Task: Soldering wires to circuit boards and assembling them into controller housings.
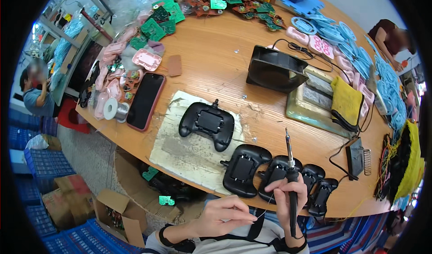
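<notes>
Item: my left hand, lower centre of the frame. Fingers narrow, thumb and fingertips pinched on a thin strand, silvery, probably solder. Fault to expect: so fine a strand may slip or bend if the pinch loosens.

Item: my right hand, lower right of centre. Fingers closed round the dark handle of a soldering iron, its metal tip pointing up the frame. Heat cannot be told by eye; I treat it as hot. Likely fault: a dip of the wrist lays the shaft on plastic and marks it.

Item: row of black controllers, lower centre to lower right, backs up, along the near edge of the table. Partly hidden by my right hand and the iron. Likely fault: a careless forearm nudges one over the edge.

Item: single black controller, centre of the frame, back up on a stained pale mat. Likely fault: the mat looks loose; a snag could drag the piece askew.

Item: iron stand with coil, right of the frame, well apart from the iron. Likely fault: laying the iron down short of it would scorch the wood.

Item: yellow cloth, upper right of the stand. Likely fault: singeing, should the tip brush it.

Item: phone, left of the mat, beside a wire spool. Likely fault: stray hot droplets.
</notes>
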Demonstrator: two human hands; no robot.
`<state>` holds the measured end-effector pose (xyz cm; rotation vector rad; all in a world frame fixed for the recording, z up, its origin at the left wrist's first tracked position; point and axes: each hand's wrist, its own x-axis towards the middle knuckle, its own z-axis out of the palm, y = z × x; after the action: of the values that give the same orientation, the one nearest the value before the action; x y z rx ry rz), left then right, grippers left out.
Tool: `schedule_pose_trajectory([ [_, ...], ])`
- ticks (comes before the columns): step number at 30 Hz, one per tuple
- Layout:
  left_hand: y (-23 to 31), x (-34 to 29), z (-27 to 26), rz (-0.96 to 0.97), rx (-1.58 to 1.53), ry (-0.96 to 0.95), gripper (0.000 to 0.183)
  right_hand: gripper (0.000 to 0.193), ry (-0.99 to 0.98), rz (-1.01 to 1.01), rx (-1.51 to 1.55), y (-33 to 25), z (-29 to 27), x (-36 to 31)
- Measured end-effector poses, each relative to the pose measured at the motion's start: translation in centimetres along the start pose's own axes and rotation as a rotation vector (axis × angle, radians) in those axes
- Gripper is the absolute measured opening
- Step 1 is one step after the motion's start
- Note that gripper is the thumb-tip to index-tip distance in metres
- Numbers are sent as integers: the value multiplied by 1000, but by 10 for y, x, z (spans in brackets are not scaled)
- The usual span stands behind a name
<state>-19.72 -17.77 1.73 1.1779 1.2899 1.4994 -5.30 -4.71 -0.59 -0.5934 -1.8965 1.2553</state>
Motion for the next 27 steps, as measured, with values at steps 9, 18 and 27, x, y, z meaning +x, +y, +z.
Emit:
schedule_pose_trajectory([
  [9, 8, 2, -11, -214, -11, 51, 13, 29, 143, 182, 271, -7, 0, -6],
  [18, 15, 21, -28, -445, 152, -127, 29, 28, -22, 184, 84, -11, 5, -5],
  [27, 3, 29, -17, -313, 214, -106, 10, 30, -155, 96, 34, -13, 7, 4],
])
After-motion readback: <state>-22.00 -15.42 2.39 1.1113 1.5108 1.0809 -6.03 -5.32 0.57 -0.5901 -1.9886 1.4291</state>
